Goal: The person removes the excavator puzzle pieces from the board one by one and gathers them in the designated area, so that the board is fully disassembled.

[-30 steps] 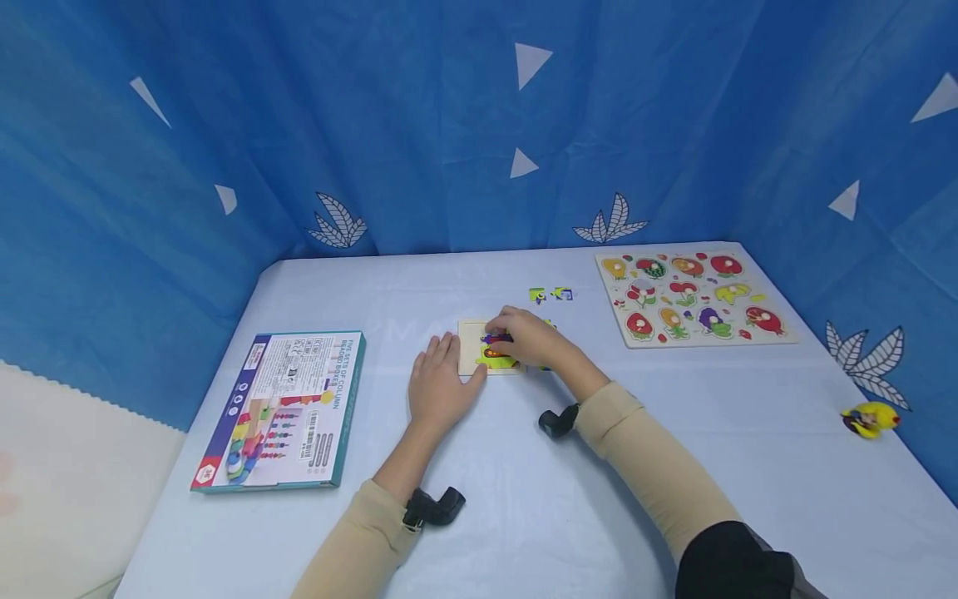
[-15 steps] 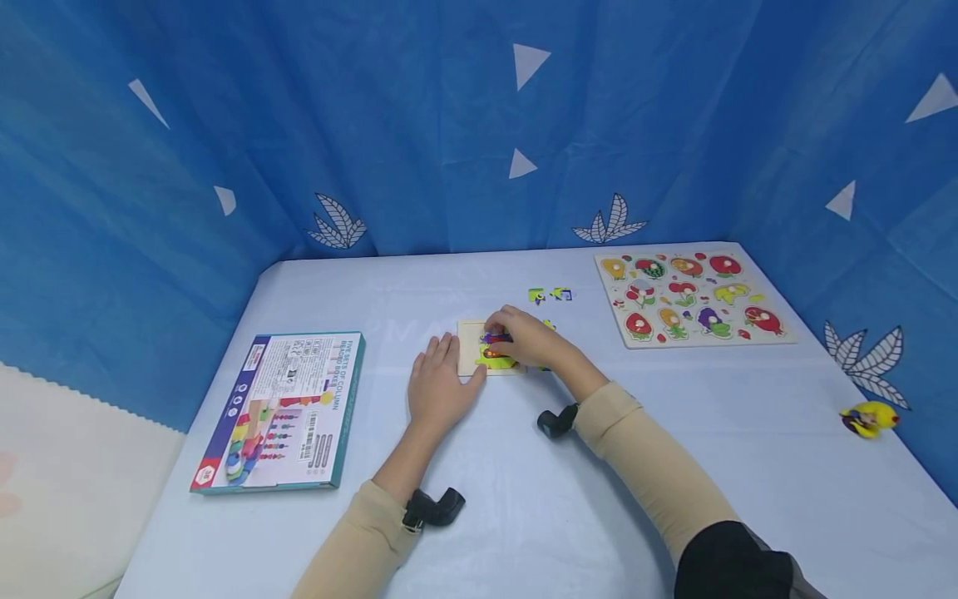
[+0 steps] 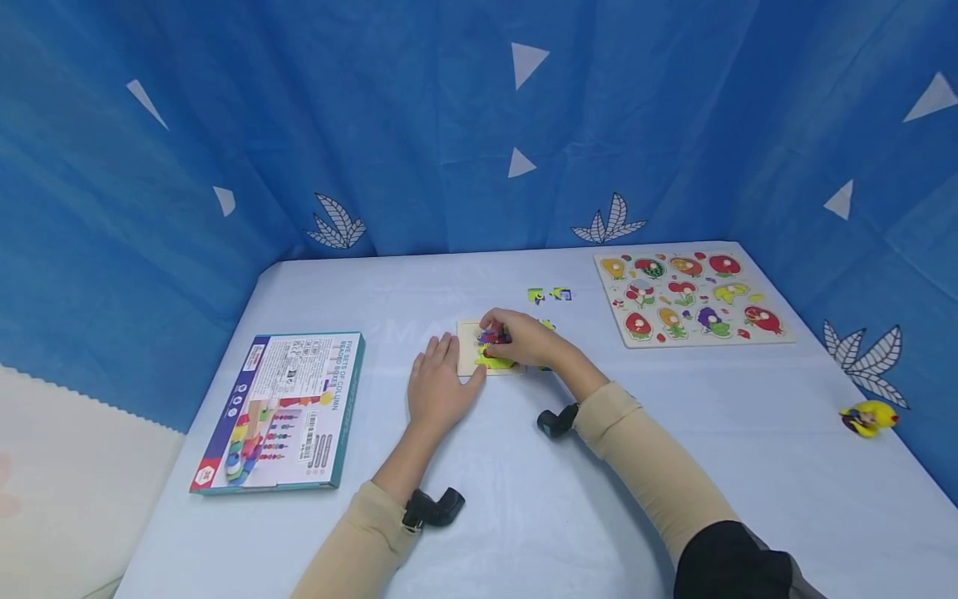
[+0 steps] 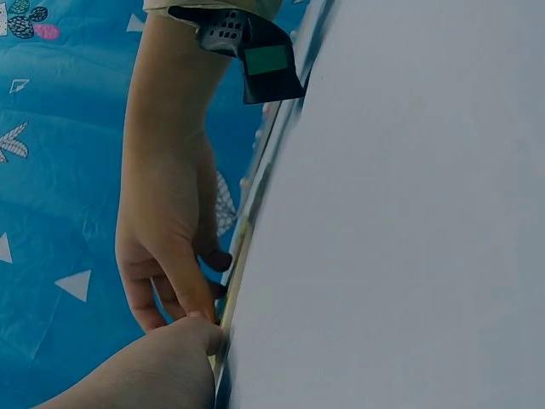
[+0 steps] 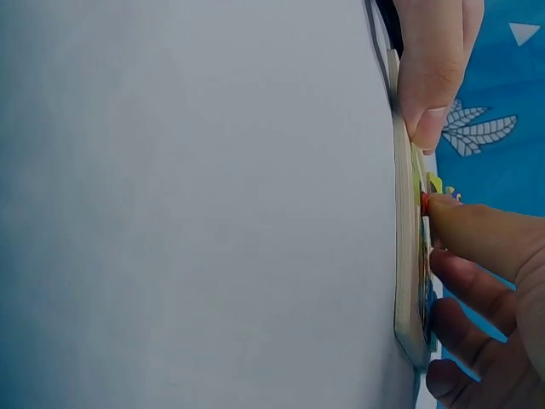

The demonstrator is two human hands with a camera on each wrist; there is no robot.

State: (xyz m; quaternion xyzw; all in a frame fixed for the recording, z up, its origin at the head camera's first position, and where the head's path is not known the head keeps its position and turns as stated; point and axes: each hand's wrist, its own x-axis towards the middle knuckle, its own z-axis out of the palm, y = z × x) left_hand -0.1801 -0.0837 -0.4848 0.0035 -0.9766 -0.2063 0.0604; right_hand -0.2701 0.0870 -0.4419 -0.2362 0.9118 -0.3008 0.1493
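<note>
A small wooden jigsaw board [image 3: 466, 359] lies mid-table, with bright yellow-green, purple and red pieces on its right part. My left hand [image 3: 438, 393] lies flat at its left, fingers straight; the thumb [image 5: 430, 128] presses the board's near edge in the right wrist view. From the right, my right hand [image 3: 526, 339] reaches over the board with curled fingers. Its thumb and fingers pinch a jigsaw piece [image 3: 488, 350] with red on it, low over the tray; the hand covers part of the picture. In the left wrist view the piece is hidden behind the hands.
Loose jigsaw pieces [image 3: 536, 295] lie behind the board, others partly behind my right hand. A fruit peg puzzle [image 3: 696, 299] lies at the back right. A boxed toy [image 3: 280, 412] lies on the left, a yellow toy [image 3: 870, 418] near the right edge.
My right fingers have shifted slightly left over the board, and the coloured piece under them has moved a little with them. My left hand stays in place.
</note>
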